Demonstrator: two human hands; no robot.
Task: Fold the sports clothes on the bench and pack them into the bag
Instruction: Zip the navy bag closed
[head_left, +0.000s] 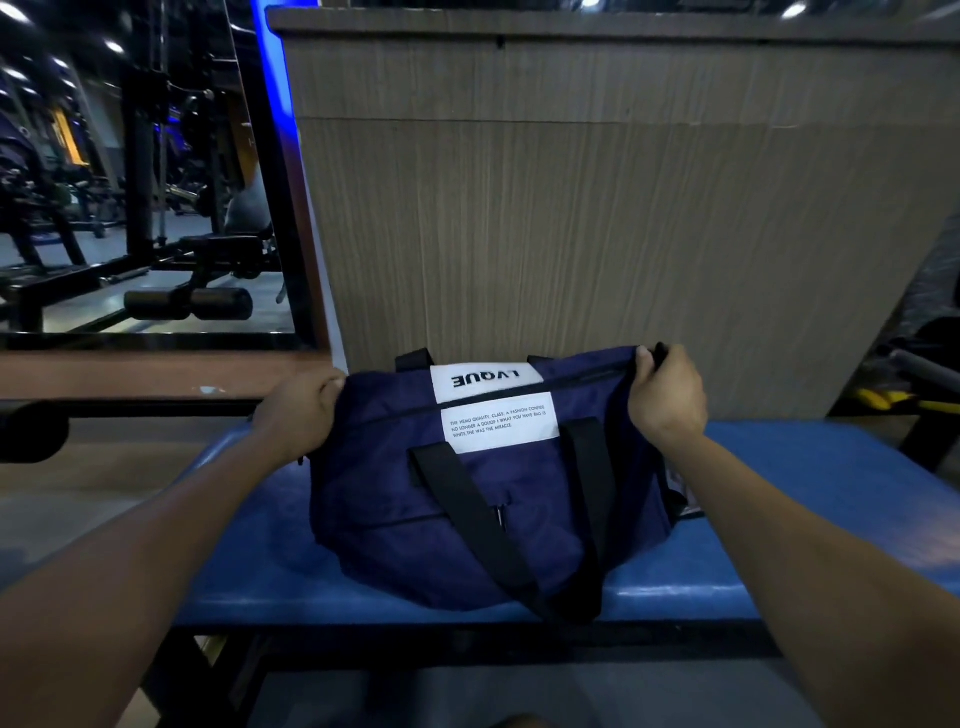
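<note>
A tall wood-grain panel (597, 208) fills the background, with a mirror (140, 171) to its left reflecting dark gym machines. In front of the panel runs a blue padded bench (810, 519), and on its middle lies a navy duffel bag (415, 525), its zip line running along the top and its mouth apparently zipped shut, though the far edge is dim. The bag sits between the two hands, with both forearms reaching in from the near corners of the view. A white label (498, 408) with the printed word LVQUE, seen upside down, and several lines of small text crosses the zip near the top centre. A black webbing handle (467, 519) drapes down the near face and hangs over the bench's front edge. The left hand (298, 410) grips the bag's left end, fingers curled over the fabric at the corner. The right hand (667, 395) pinches the bag's upper right corner, thumb and fingers closed round a small black tab (661, 352) that sticks up there; it may be the zip pull, but it is too small to tell.
</note>
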